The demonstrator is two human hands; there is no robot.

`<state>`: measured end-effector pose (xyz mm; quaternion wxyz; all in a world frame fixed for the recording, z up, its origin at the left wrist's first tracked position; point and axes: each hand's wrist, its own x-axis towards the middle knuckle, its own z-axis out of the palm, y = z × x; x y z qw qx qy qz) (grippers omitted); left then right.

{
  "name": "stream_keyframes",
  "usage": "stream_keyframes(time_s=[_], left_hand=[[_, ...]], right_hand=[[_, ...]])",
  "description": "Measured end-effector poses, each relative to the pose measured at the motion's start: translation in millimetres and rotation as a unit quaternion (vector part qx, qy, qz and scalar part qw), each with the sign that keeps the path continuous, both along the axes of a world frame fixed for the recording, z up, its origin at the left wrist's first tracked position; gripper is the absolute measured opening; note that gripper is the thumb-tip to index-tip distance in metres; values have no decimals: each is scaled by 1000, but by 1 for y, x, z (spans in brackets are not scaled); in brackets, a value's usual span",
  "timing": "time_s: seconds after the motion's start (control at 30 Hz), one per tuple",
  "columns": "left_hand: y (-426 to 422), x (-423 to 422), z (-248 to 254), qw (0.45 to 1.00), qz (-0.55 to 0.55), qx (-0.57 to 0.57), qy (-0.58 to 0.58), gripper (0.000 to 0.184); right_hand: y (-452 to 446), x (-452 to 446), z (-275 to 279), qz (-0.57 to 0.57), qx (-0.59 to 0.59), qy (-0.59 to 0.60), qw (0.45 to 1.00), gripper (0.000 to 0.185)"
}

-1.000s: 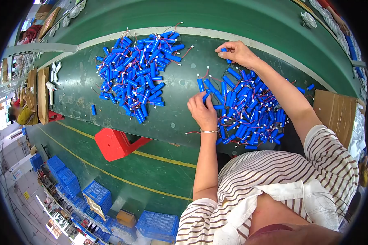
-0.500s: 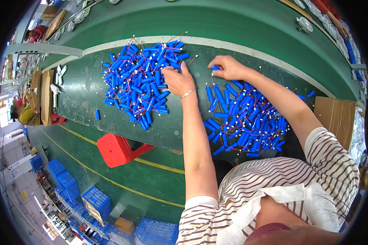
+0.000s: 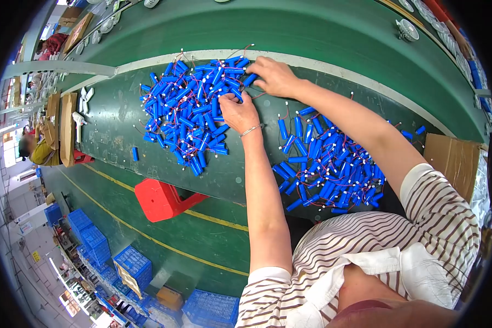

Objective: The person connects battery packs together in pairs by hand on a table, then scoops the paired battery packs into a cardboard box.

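Note:
Two heaps of blue cylindrical battery packs with thin red and dark leads and small white plugs lie on the dark green tabletop [image 3: 112, 123]. At the right edge of the left heap [image 3: 183, 112], my left hand [image 3: 240, 115] has its fingers curled around a blue battery pack, mostly hidden by them. Just above it, my right hand [image 3: 277, 77] reaches across, thumb and fingertips pinching another blue battery pack [image 3: 250, 80] at the heap's upper right. Nearer my body is the right heap [image 3: 333, 164], below my right forearm. One single battery pack [image 3: 135, 153] lies left of the heaps.
A green conveyor belt [image 3: 311, 33] runs beyond the pale table edge. A cardboard box [image 3: 451, 161] stands at the right. White plastic parts [image 3: 79, 119] lie at the far left. Below the table are a red stool [image 3: 156, 201] and blue crates [image 3: 134, 265] on the floor.
My right hand has moved left from the gap between the heaps, where it held a battery pack, to the left heap's upper right. My left hand stays at that heap's edge.

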<state>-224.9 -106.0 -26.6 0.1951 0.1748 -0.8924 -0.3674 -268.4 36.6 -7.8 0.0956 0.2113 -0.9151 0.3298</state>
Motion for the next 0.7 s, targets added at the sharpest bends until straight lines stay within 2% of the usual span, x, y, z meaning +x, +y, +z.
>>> stream_keyframes(time_s=[0.07, 0.13, 0.17, 0.2, 0.23, 0.27, 0.3, 0.33, 0.4, 0.47, 0.53, 0.6, 0.63, 0.67, 0.7], left_hand=[[-1, 2, 6, 1000, 1, 30, -2, 29], [-2, 6, 5, 998, -2, 64, 4, 26], [-2, 9, 3, 998, -2, 64, 4, 26], [-1, 14, 3, 995, -31, 86, 31, 25], [1, 20, 2, 991, -60, 109, 57, 25], [2, 27, 2, 993, -78, 72, 55, 27], [3, 34, 0, 990, -94, 86, 67, 26], [4, 40, -2, 986, -110, 101, 80, 25], [3, 55, -3, 984, -170, 24, 43, 26], [8, 74, -2, 972, -225, -57, 24, 25], [17, 92, -1, 960, -272, -59, 8, 24], [23, 100, -2, 958, -282, -46, -3, 23], [25, 101, -2, 960, -276, -46, 2, 22], [26, 104, -2, 961, -272, -48, 5, 22], [27, 104, -4, 962, -268, -51, 12, 20]], right_hand=[[-2, -1, -18, 10, 3, 31, 999, 20], [2, 7, -13, 4, -36, -98, 995, 19], [7, 11, -11, 14, -45, -115, 992, 19], [13, 14, -11, 12, -44, -116, 992, 19], [20, 17, -11, 69, -49, -70, 994, 20], [26, 22, -12, 125, -56, -24, 990, 21], [32, 24, -9, 149, -43, -82, 984, 23], [39, 26, -5, 149, -40, -83, 985, 23], [51, 35, 2, 194, 16, -178, 965, 23], [63, 47, 3, 243, 25, -181, 953, 20], [73, 54, 12, 299, 29, -196, 934, 13], [78, 42, 24, 310, 94, -257, 910, 12], [69, 32, 26, 261, 70, -226, 936, 15], [52, 30, 24, 144, -31, -131, 980, 22], [30, 23, 23, 43, -13, -108, 993, 29]])
